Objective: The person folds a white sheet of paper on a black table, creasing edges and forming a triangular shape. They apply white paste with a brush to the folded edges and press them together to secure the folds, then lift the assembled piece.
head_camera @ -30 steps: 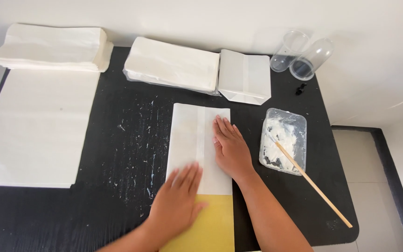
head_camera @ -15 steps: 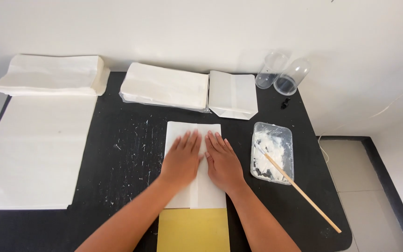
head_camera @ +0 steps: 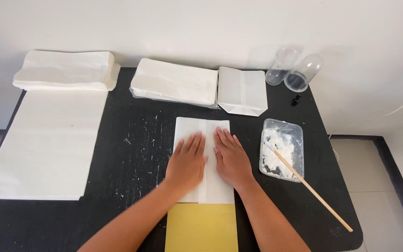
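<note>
White paper bag (head_camera: 203, 161) lies flat at the middle of the black bench (head_camera: 131, 140), long axis running away from the person, a folded seam down its centre. Its near end overlaps a yellow sheet (head_camera: 202, 227) at the bench's front edge.

Behind it, along the wall side: a wrapped stack of white bags (head_camera: 173, 83), a single folded white bag (head_camera: 242, 90) just beside that, and two clear plastic cups (head_camera: 293, 71) lying on their sides at the far right corner. A second stack of white paper (head_camera: 66, 70) sits at the far left, with a large white sheet (head_camera: 47, 142) spread in front of it. Right of the bag stands a clear plastic tray (head_camera: 282, 149) smeared with white paste; a wooden stick (head_camera: 313, 191) rests in it, its handle pointing towards the near right corner. Dried white flecks mark the bench surface.

Left hand (head_camera: 187, 164) and right hand (head_camera: 230, 158) press palm-down on the bag, fingers extended and close together, one either side of the seam, gripping nothing.
</note>
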